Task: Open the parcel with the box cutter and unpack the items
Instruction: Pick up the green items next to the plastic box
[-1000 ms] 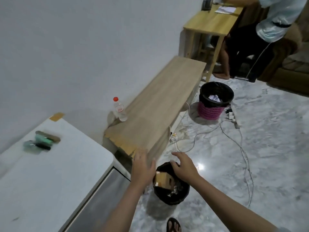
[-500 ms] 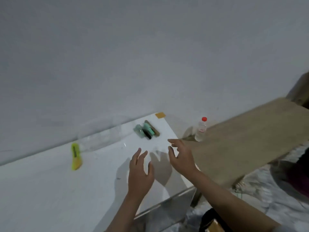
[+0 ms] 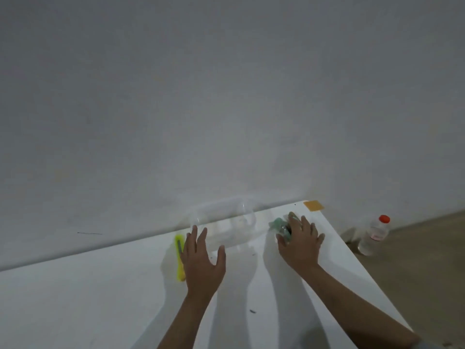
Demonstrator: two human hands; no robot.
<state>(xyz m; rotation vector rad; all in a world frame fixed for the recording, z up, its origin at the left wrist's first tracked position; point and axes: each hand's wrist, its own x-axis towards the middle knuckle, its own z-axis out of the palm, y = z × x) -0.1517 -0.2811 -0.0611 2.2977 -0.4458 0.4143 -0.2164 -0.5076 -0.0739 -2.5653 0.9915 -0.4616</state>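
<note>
Box cutter [image 3: 179, 258], yellow, lies centre-frame beside the spread left hand [image 3: 201, 260]; right hand [image 3: 299, 244] lies spread over the green items [image 3: 280, 226]. No parcel visible; unpacking looks done. Next: lift them.

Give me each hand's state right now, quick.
Left hand: open, fingers spread, holding nothing, beside the yellow box cutter.
Right hand: over the green items; whether it grips them cannot be told.
</note>
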